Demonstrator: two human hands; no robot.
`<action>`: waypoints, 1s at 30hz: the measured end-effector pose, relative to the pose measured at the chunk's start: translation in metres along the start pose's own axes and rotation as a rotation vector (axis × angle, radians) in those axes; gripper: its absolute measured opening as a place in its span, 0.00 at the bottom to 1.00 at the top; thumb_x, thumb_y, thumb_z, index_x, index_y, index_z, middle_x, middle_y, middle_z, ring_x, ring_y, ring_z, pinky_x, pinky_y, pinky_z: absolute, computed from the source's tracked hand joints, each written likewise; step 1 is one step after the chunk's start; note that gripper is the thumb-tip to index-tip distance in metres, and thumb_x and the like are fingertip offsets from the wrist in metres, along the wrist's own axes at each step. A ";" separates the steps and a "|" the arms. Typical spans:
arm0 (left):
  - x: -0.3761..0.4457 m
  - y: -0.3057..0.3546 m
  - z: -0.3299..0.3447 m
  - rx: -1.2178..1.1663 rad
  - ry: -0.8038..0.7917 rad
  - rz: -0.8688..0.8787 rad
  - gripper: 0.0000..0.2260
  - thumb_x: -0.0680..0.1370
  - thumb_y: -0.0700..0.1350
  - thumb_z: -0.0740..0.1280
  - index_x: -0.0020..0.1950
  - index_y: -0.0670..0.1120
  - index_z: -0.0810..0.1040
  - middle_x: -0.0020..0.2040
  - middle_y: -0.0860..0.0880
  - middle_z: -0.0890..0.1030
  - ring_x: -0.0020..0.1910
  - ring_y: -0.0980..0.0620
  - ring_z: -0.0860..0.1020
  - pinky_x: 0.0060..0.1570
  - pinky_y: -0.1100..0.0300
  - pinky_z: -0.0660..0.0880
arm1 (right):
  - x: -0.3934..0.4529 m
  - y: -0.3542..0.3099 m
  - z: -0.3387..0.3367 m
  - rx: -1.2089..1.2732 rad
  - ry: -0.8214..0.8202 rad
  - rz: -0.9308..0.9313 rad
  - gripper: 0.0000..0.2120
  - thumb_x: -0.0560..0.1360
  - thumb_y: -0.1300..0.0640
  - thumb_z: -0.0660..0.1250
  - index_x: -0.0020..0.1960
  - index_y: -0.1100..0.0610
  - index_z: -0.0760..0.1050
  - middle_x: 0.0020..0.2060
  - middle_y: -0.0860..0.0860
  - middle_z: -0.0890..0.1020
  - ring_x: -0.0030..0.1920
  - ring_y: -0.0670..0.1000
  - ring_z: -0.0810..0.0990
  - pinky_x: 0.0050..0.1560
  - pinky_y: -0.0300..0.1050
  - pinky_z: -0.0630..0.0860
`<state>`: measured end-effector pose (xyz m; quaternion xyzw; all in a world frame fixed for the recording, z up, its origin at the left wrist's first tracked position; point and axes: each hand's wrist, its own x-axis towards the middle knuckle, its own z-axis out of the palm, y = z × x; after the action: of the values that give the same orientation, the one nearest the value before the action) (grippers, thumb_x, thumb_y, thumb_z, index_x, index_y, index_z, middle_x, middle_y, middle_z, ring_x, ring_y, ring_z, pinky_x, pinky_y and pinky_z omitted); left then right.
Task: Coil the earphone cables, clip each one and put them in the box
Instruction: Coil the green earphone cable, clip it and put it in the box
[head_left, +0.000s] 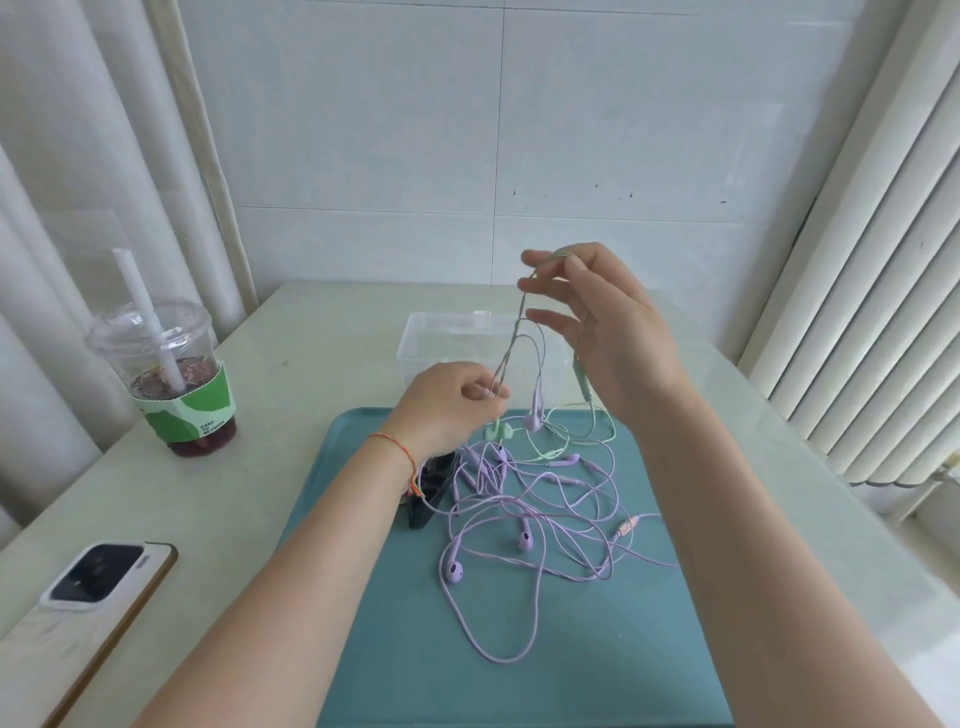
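Observation:
My right hand (597, 322) is raised above the table and pinches the top of a green earphone cable (514, 338) between thumb and forefinger. The cable hangs down to my left hand (452, 400), which pinches it lower down. Its green earbuds (497, 429) dangle just above the teal tray (395, 649). A tangle of purple earphone cables (524, 519) lies spread over the tray. Black clips (431, 488) lie on the tray, partly hidden under my left wrist. The clear plastic box (431, 338) stands behind the tray.
A plastic cup with a dark drink and a white straw (171, 384) stands at the left of the table. A phone (98, 577) lies face down at the near left edge. White blinds hang on both sides.

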<state>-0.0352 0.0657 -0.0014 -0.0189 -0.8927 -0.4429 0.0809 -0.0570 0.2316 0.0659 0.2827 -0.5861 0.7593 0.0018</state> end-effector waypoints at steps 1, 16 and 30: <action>0.000 -0.002 0.000 0.062 0.004 -0.023 0.04 0.74 0.45 0.70 0.48 0.53 0.82 0.41 0.53 0.81 0.42 0.52 0.79 0.47 0.60 0.75 | 0.000 0.001 0.000 -0.019 0.005 0.004 0.09 0.80 0.60 0.59 0.45 0.55 0.76 0.57 0.52 0.80 0.58 0.52 0.78 0.56 0.50 0.74; 0.002 -0.012 -0.006 0.428 0.124 -0.158 0.14 0.76 0.50 0.66 0.38 0.40 0.80 0.35 0.44 0.81 0.35 0.47 0.76 0.36 0.57 0.72 | 0.007 0.014 -0.011 -0.040 0.394 0.164 0.12 0.81 0.61 0.55 0.43 0.55 0.74 0.44 0.53 0.83 0.42 0.56 0.82 0.39 0.45 0.76; -0.005 0.013 -0.004 -0.414 -0.060 0.110 0.04 0.79 0.44 0.68 0.48 0.46 0.82 0.43 0.51 0.85 0.45 0.56 0.82 0.48 0.67 0.75 | -0.002 0.002 0.003 0.018 -0.022 0.155 0.10 0.82 0.61 0.56 0.45 0.60 0.73 0.47 0.61 0.78 0.35 0.58 0.79 0.34 0.47 0.75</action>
<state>-0.0289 0.0709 0.0100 -0.0970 -0.7824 -0.6109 0.0729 -0.0543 0.2288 0.0639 0.2451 -0.5992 0.7593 -0.0660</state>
